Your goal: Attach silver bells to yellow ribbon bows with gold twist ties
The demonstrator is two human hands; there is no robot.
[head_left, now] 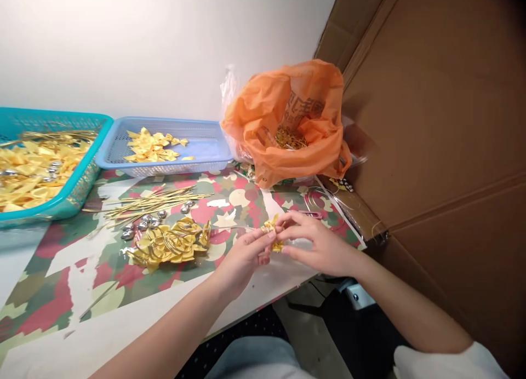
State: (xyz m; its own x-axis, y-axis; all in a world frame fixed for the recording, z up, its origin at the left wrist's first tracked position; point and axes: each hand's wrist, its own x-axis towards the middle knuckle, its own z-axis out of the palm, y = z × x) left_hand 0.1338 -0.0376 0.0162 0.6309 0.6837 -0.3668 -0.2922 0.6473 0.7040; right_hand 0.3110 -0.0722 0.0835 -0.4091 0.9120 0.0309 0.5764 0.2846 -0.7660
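Note:
Over the front edge of the table, my left hand pinches a yellow ribbon bow between thumb and fingers. My right hand meets it from the other side, thumb and fingertips closed on the bow. A thin gold wire tie runs from the bow leftward; its grip point is hidden by my fingers. Left of my hands lies a pile of yellow bows with gold ties. Behind that pile are several silver bells and a loose bundle of gold wire ties.
A teal basket holds yellow bows, ties and bells. Beside it, a blue basket contains more bows. An orange plastic bag stands open at the back with gold pieces inside. Tall cardboard walls off the right side.

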